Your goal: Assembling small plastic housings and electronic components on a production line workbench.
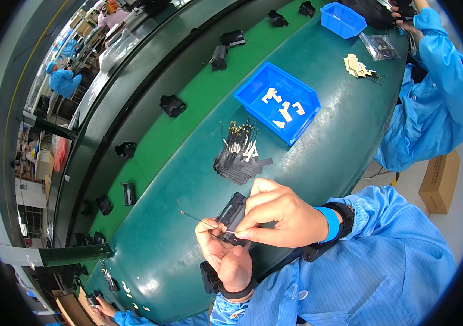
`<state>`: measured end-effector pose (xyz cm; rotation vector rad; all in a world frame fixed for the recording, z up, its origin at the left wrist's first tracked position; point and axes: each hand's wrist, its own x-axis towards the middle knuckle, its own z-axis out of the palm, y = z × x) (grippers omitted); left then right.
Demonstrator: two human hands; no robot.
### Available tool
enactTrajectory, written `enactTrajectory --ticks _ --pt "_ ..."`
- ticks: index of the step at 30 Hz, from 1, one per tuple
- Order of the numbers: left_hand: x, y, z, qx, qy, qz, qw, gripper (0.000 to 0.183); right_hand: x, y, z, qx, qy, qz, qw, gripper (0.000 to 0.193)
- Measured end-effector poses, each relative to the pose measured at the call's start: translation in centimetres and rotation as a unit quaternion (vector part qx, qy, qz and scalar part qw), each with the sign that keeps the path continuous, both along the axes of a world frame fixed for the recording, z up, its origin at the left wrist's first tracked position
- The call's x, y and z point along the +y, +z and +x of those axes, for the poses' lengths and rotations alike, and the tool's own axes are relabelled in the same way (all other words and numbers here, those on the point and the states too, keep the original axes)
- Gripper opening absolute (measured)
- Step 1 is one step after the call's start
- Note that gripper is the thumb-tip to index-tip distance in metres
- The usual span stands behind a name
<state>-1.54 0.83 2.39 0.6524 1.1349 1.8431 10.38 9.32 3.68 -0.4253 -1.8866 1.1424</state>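
Observation:
My left hand (230, 265) holds a black plastic housing (233, 211) above the green table, its fingers curled around the lower end. A thin dark cable (194, 218) with a gold-coloured tip crosses that hand and sticks out to the left. My right hand (283, 214), wearing a blue wristband, is closed in a pinch at the cable's whitish end, against the housing. The pinching fingers partly cover the contact. Just beyond my hands lies a pile of black cables (237, 160) with white and gold ends.
Behind the pile stands a blue bin (304, 126) with white pieces inside. A green conveyor belt (150, 141) carries several black housings along the left. A co-worker's blue sleeve (438, 81) is at the right, near cream-coloured pieces (355, 66). Another person's hand (104, 308) works lower left.

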Motion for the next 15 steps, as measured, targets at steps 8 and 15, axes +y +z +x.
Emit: enactTrajectory --ticks 8,15 --pt "0.04 0.13 0.09 -0.025 -0.009 0.000 1.000 0.059 0.04 -0.02 0.02 0.002 0.002 -0.009 1.000 0.004" --pt "0.18 0.03 0.18 -0.008 -0.008 -0.003 1.000 0.059 0.12 -0.15 0.11 0.010 -0.006 0.000 1.000 0.004"
